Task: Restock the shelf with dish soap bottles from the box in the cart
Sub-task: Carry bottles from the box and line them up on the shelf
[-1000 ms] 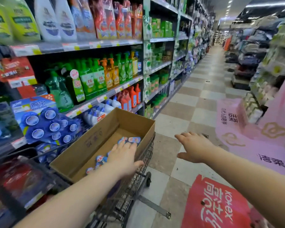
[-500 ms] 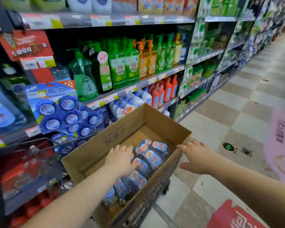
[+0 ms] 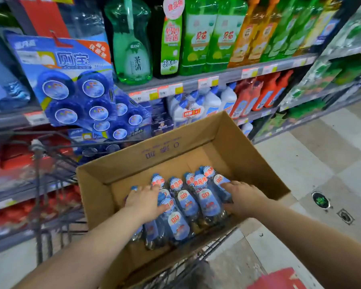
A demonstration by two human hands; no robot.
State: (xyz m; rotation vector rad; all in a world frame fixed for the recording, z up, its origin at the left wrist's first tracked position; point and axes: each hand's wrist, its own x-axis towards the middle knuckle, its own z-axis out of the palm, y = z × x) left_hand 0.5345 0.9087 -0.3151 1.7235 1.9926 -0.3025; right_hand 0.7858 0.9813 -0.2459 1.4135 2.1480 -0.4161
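Observation:
Several dish soap bottles (image 3: 188,202) with blue labels and round red-and-white tags lie on their sides in an open cardboard box (image 3: 169,149) that sits in the wire cart (image 3: 40,163). Both my hands are inside the box. My left hand (image 3: 144,200) lies on the leftmost bottles, fingers spread and thumb against a neighbouring bottle. My right hand (image 3: 245,198) touches the rightmost bottle, fingertips on its label. The bottles under my palms are hidden. The shelf (image 3: 223,80) with green and orange dish soap bottles (image 3: 198,36) runs just behind the cart.
Blue toilet-cleaner packs (image 3: 75,80) hang at the left, close over the box's far corner. White and red bottles (image 3: 227,101) fill the lower shelf. The tiled aisle floor (image 3: 300,163) lies to the right, with a floor drain (image 3: 345,215) and a red bag (image 3: 279,278) near my right arm.
The view dropped and closed in on the box. My right hand moved from outside the box rim down onto the bottles. My left hand stayed on the bottles at the left.

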